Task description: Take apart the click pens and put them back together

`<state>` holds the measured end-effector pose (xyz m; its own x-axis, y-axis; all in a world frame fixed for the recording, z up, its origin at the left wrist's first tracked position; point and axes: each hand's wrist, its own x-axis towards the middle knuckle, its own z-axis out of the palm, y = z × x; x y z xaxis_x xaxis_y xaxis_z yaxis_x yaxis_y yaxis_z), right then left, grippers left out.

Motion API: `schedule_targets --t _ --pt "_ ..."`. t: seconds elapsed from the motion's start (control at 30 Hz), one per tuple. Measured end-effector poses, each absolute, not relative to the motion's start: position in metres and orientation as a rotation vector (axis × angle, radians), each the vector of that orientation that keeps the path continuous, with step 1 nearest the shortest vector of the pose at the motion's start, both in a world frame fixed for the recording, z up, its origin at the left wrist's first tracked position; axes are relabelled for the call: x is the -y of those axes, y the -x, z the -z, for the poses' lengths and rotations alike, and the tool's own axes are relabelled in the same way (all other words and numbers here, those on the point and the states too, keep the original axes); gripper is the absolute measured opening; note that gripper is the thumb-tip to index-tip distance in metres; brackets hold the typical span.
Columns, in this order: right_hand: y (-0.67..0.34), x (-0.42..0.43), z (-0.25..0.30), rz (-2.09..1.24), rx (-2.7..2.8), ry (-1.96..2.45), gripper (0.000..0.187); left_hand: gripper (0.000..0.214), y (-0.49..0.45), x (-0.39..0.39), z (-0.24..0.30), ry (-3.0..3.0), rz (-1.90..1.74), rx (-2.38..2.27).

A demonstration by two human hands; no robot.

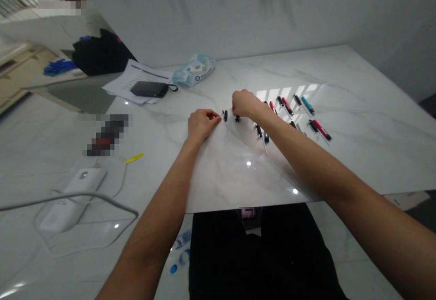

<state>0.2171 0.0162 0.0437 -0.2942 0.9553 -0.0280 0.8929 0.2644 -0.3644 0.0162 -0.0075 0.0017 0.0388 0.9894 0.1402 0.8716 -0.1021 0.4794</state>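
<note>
My left hand (pixel 202 125) rests on the white marble table with thumb and fingers pinched together; what they hold, if anything, is too small to make out. Just right of its fingertips lies a black pen cap (pixel 225 115), with a thin pale refill (pixel 229 127) beside it. My right hand (pixel 244 104) is closed, fingers pointing down, around a small black pen part (pixel 237 119) that shows below them. Past my right forearm lie a red pen barrel (pixel 287 105), a teal pen barrel (pixel 308 105), another red pen barrel (pixel 322 129) and several black caps. The forearm hides some pieces.
A light-blue wipes packet (pixel 194 69) lies near the wall. Left of it, a black power bank (pixel 150 89) sits on printed papers (pixel 131 75). A white power adapter (pixel 73 200) with a grey cable (pixel 98 195) and yellow tag (pixel 134 158) occupies the left side.
</note>
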Motion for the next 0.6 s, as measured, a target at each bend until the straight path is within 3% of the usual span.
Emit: schedule_targets --t 0.6 --pt "-0.209 -0.005 -0.056 -0.442 2.333 1.777 0.034 0.024 -0.02 0.005 0.0 -2.061 -0.688 -1.815"
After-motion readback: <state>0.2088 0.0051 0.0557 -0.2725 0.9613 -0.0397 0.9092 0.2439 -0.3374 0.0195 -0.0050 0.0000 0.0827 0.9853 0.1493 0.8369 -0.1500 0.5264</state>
